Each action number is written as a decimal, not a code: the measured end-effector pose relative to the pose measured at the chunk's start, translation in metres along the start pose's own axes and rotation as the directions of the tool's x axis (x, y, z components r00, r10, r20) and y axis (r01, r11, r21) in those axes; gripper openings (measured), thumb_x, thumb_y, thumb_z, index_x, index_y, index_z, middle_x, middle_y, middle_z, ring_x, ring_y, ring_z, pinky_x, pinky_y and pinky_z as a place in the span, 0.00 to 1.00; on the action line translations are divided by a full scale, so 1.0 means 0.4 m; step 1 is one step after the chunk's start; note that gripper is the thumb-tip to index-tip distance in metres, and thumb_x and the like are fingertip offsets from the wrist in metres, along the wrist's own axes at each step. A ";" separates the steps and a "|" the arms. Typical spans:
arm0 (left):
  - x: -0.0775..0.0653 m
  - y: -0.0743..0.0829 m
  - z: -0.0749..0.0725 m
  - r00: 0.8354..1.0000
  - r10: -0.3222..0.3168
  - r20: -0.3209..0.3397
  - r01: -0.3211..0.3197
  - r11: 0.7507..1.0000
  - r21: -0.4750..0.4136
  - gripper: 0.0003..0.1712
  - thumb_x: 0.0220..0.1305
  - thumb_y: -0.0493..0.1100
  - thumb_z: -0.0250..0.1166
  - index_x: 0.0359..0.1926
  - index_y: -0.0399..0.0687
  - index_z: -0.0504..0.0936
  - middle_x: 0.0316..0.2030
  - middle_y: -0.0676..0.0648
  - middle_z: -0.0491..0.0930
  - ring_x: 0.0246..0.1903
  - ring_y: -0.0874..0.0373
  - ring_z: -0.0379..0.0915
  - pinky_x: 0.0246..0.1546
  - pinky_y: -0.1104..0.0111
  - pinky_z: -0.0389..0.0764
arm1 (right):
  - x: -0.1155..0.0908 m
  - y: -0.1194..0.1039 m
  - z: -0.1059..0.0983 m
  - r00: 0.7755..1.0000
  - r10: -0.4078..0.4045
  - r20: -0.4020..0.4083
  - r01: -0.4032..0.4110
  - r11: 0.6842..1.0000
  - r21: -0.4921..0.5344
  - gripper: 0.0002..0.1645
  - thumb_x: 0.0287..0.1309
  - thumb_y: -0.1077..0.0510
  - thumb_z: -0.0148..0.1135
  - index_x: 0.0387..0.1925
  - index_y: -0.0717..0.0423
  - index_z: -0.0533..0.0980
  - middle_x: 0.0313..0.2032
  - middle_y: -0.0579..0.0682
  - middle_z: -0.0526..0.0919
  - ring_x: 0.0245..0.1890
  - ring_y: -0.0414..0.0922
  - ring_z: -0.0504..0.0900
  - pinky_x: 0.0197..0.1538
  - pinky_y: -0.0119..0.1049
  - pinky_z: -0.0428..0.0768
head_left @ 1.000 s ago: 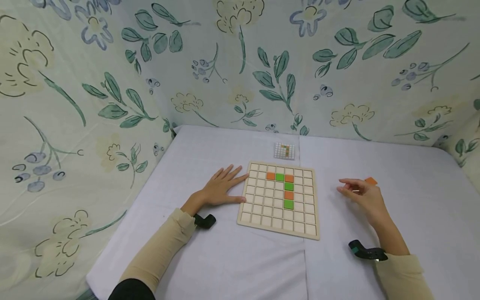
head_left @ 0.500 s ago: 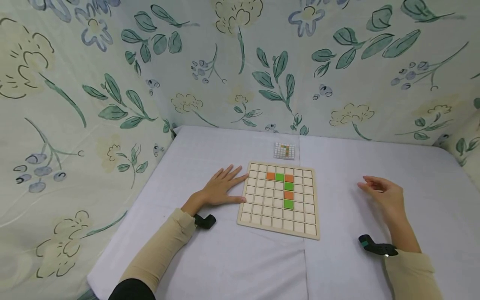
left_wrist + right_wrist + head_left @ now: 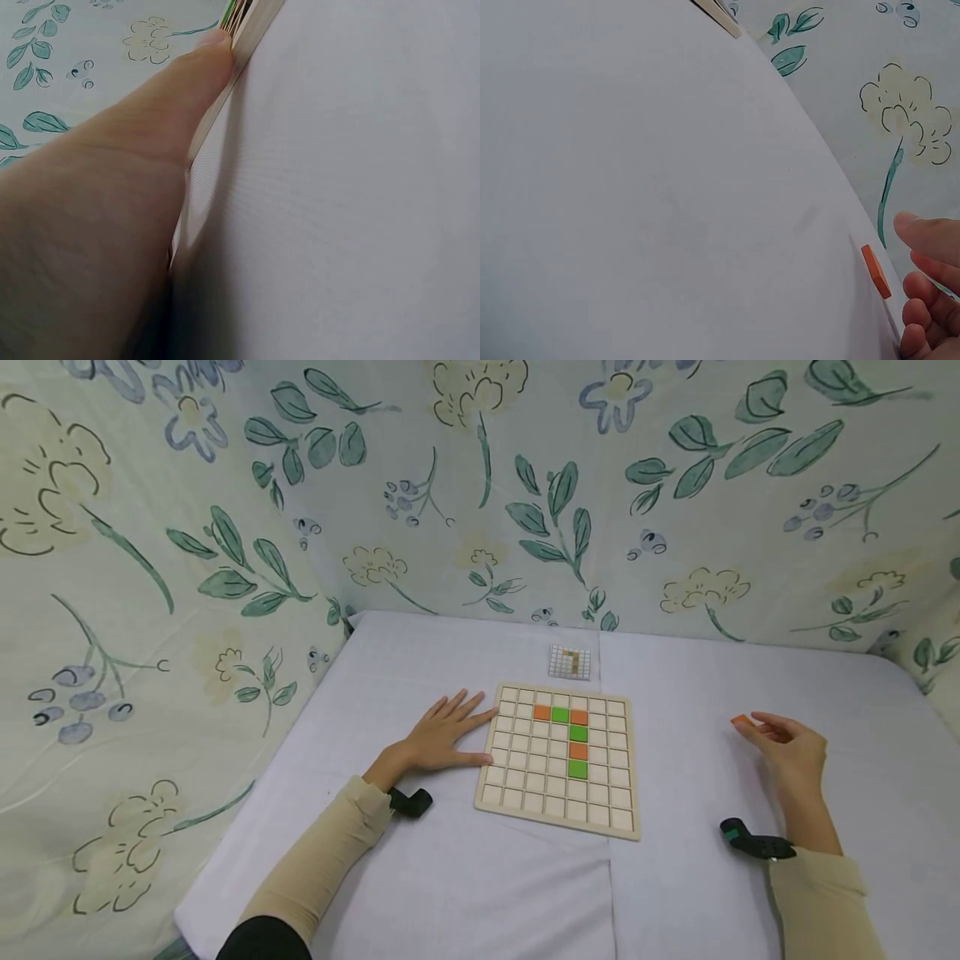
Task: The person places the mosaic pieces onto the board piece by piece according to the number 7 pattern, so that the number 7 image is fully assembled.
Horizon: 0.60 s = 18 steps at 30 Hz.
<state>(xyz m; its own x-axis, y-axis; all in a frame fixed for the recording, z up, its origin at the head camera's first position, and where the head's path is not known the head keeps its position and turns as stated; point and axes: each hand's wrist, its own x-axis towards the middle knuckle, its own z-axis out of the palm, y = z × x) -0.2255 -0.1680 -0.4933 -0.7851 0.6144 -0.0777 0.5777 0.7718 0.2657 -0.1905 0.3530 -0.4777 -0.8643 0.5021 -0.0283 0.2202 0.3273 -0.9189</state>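
Observation:
An orange square tile [image 3: 741,720] lies on the white cloth to the right of the board. My right hand [image 3: 793,756] is beside it, its fingertips overlapping the tile's edge in the head view. In the right wrist view the tile [image 3: 876,271] appears apart from the loosely bent fingers [image 3: 922,319], with the thumb held off. My left hand [image 3: 442,735] is spread, its thumb and fingertips touching the left edge of the wooden grid board [image 3: 517,810]. Orange and green tiles sit in the board's grid, along a row and then down a column.
Behind the board lies a small grid card [image 3: 569,662] with a coloured pattern. White cloth [image 3: 420,877] covers the table. Floral fabric [image 3: 450,485] hangs at the back and left.
My right hand first moved rightward past the orange tile, covering it, then shifted slightly right again, so the tile shows at its fingertips. The left hand and the board stayed still.

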 end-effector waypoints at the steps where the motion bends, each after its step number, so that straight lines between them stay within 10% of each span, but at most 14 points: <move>1: 0.000 0.000 0.000 1.000 0.000 0.000 0.000 1.000 -0.001 0.52 0.61 0.81 0.48 0.79 0.70 0.44 0.79 0.53 0.33 0.77 0.49 0.23 0.73 0.51 0.29 | 0.002 0.000 0.000 1.000 0.004 -0.002 -0.004 1.000 0.005 0.27 0.52 0.57 0.77 0.54 0.60 0.81 0.27 0.32 0.76 0.31 0.33 0.72 0.28 0.16 0.71; 18: -0.002 0.001 -0.001 0.999 0.020 -0.027 -0.020 1.000 -0.006 0.52 0.61 0.80 0.49 0.80 0.67 0.47 0.79 0.50 0.37 0.77 0.46 0.26 0.73 0.49 0.32 | 0.026 0.023 0.010 0.998 0.059 -0.011 -0.060 0.988 -0.144 0.33 0.57 0.56 0.73 0.60 0.68 0.76 0.28 0.35 0.73 0.31 0.33 0.70 0.29 0.18 0.70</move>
<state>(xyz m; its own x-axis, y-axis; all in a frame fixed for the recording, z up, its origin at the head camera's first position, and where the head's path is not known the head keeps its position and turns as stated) -0.2247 -0.1683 -0.4928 -0.7793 0.6248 -0.0469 0.5918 0.7586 0.2727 -0.1994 0.3582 -0.4881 -0.8448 0.5292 -0.0787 0.3347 0.4081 -0.8494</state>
